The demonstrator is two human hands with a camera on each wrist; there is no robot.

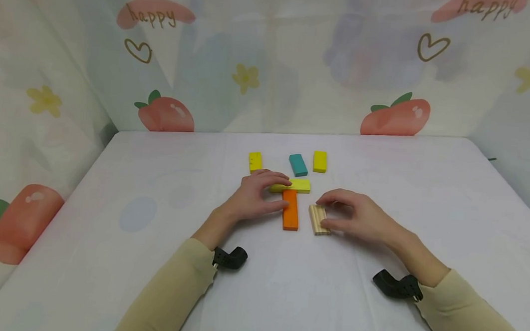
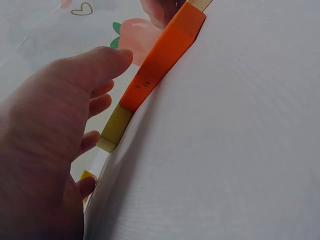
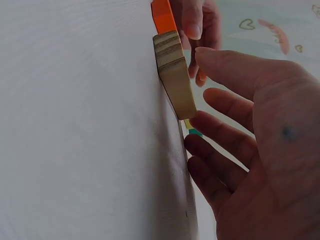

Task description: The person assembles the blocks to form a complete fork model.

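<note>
In the head view, an orange block lies lengthwise with its far end against a light yellow block set crosswise, together like a T. My left hand hovers around their left side, its fingers over the yellow block and thumb over the orange one. The left wrist view shows that thumb apart from the orange block. To the right lies a plain wooden block with striped grain. My right hand is beside it, fingers relaxed, one fingertip right at the block's end and the thumb just off it.
Behind the hands lie a yellow block, a teal block and another yellow block. A white cloth covers the table. Printed curtains stand along its back and sides. Each wrist wears a black camera mount.
</note>
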